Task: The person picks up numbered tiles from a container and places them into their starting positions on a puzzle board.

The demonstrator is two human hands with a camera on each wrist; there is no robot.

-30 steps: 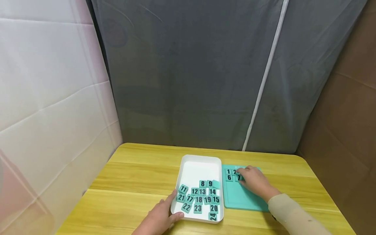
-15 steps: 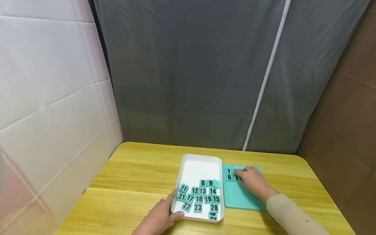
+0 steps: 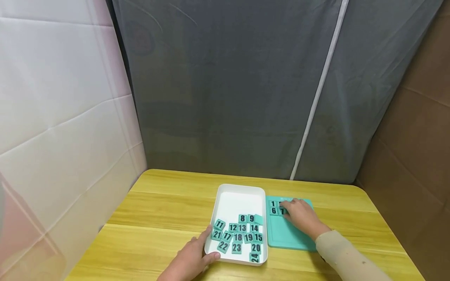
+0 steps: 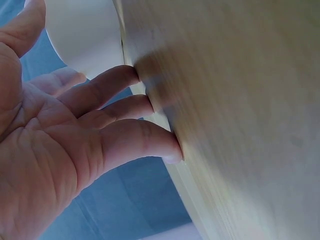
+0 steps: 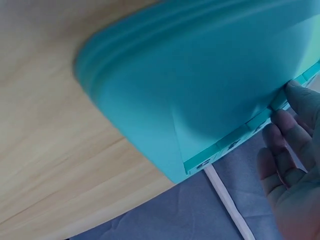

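Your flat teal plastic puzzle board (image 3: 286, 234) lies on the yellow wooden table (image 3: 158, 218), with its long axis running from you toward the grey curtain (image 3: 225, 86), just to the right of the white rectangular plastic tray (image 3: 239, 195), which lies the same way. The two sit just beside each other; whether their edges touch cannot be told.

Four numbered teal square tiles show at the board's far left corner: 1 (image 3: 272, 203) and 6 (image 3: 274, 211) read plainly, and a 7 (image 3: 281, 211) is half covered by your fingers. The tile to the right of the 1 is too hidden to read. In the tray's near half lies a loose group of teal number tiles (image 3: 239, 236), digits upright toward you or slightly tilted: 8, 9, 11, 12, 13, 14, 15, 17, 18, 19, 20, 21, 22, 23 and 24, plus one blank-faced tile beside the 9.

Your right hand (image 3: 300, 216) lies over the far part of the board, its fingers fairly straight and together, the fingertips (image 5: 295, 95) pressing on the placed tiles; it grips nothing. Your left hand (image 3: 191, 259) is at the tray's near left corner, thumb on the rim, fingers (image 4: 120, 107) loosely bent with their tips on the table beside the tray wall.
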